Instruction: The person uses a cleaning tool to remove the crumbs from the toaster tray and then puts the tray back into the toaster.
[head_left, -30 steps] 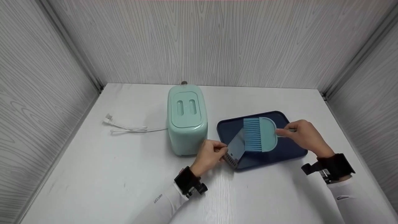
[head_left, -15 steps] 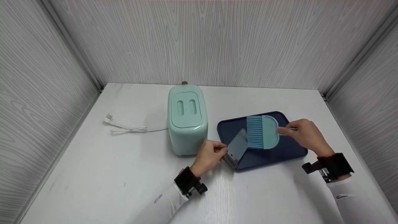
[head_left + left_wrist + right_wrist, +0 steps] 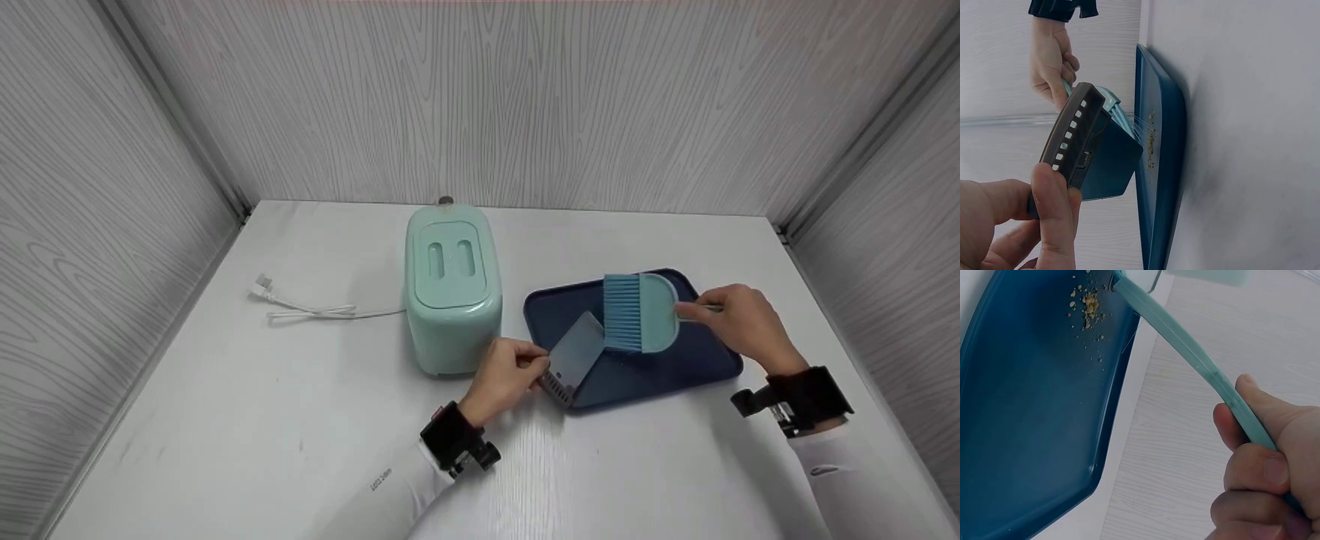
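White table (image 3: 262, 457) under everything; landmark = tray. Mint two-slot appliance (image 3: 450, 330), upright, just left of tray. Dark blue tray (image 3: 645, 384) sits flat on the table, long side running left-right, slightly skewed. Mint brush (image 3: 657, 313) above tray, around mid-length, blue bristles pointing to tray's left end. Right hand (image 3: 746, 326) at tray's right edge, fingers wrapped round brush handle. Left hand (image 3: 504, 375) off tray's left edge, thumb and fingers pinching the slotted dark edge of the grey plate. Grey plate (image 3: 574, 352) over tray's left end, tilted; bristles right at its far edge, contact unclear. Can't tell if plate touches tray either. White cord (image 3: 322, 311) well left of tray, past the appliance, loosely bundled. Yellowish crumbs (image 3: 1090, 305) inside tray, on its floor, small pile plus scattered specks.
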The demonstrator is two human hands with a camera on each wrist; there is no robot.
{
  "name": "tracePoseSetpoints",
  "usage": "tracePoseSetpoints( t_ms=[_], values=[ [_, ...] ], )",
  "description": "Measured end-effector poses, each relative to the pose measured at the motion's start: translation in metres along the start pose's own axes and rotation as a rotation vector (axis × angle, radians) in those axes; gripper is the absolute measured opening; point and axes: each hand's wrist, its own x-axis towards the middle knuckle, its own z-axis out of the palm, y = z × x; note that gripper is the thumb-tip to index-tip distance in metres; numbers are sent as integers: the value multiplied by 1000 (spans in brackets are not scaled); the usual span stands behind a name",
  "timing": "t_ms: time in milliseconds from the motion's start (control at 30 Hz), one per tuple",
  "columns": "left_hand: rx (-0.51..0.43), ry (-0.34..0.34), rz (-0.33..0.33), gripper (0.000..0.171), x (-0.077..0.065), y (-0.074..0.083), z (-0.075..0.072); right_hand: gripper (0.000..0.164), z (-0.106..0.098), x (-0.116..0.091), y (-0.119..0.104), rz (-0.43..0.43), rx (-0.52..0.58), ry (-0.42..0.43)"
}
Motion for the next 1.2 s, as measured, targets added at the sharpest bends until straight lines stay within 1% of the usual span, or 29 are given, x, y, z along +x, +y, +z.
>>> tracePoseSetpoints(
  t_ms=[233,500,700,833,933,1033,1200],
  values=[
    [-9,-5,7,14,0,0,0,34,-1,2,6,5,-18,22],
    [-13,-3,20,14,0,-2,0,40,-4,2,14,49,-15,21],
    [-12,3,17,14,0,-2,-1,40,-9,2,16,65,-4,46],
    [-8,5,14,15,0,-3,-1,45,-11,3,16,115,38,43],
    [-4,7,8,15,0,-3,-1,47,-11,4,14,151,98,43],
    [-14,8,3,15,0,-3,0,46,-8,6,10,155,151,59],
    [-24,2,13,15,0,-3,0,45,0,7,2,145,198,76]
  ],
)
